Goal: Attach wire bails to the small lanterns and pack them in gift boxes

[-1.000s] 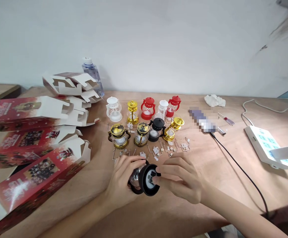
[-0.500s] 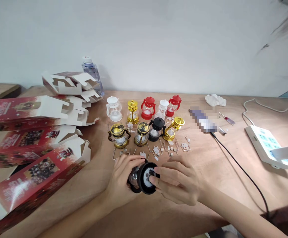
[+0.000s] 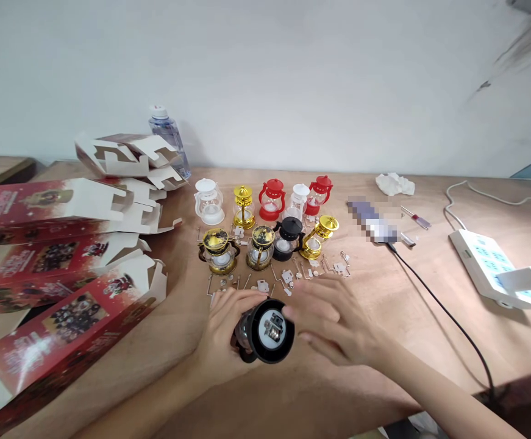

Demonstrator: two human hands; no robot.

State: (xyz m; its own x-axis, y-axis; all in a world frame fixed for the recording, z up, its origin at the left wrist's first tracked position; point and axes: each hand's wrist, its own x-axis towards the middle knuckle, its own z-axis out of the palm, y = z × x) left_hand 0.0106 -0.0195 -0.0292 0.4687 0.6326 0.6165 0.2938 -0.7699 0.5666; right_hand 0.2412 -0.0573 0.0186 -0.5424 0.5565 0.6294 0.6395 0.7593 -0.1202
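My left hand [image 3: 224,332] is wrapped round a small black lantern [image 3: 288,350], tipped so its underside faces me. A white disc with a metal spring and dark contacts, an open battery compartment [image 3: 273,329], shows inside the black rim. Beside that rim, my right hand [image 3: 338,323] has its fingers apart and slightly blurred, with no object visible in them. Past my hands stand several small lanterns, among them a black one [image 3: 288,238], a red one [image 3: 272,200], a white one [image 3: 209,201] and a gold one [image 3: 244,207].
Wire handles, white covers [image 3: 263,286] and button cells lie before the lanterns. Red printed boxes [image 3: 77,317] are piled at left, with a water bottle [image 3: 169,137] behind. At right are a phone [image 3: 370,221], a screwdriver [image 3: 420,221], crumpled tissue [image 3: 395,183] and a power strip [image 3: 489,265].
My right hand has drawn back to the right from the lantern's underside, uncovering the battery compartment. The lantern has turned a little more towards me in my left hand.
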